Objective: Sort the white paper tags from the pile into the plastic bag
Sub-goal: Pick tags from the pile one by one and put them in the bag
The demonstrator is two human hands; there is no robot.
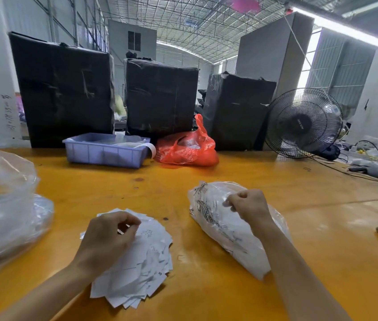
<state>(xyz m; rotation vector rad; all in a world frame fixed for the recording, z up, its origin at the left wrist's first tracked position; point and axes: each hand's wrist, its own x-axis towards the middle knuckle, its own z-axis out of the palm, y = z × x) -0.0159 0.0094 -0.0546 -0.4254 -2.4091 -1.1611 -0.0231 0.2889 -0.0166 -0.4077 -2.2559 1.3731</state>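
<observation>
While left hand (109, 237) seemingly pinches tags (146, 262), right hand (249, 206) grips bag (215, 225).

Near the counter's (206, 297) front edge, tag pile (146, 262) lies left of plastic bag (218, 228); tray (104, 154) sits toward the back.

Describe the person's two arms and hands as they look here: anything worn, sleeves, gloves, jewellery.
Both the left hand and the right hand are bare, with no gloves. No ring, watch or bracelet shows on either. Both forearms are uncovered all the way to the bottom edge of the picture, so no sleeve is in view. The fingernails that show look short and unpainted.
</observation>
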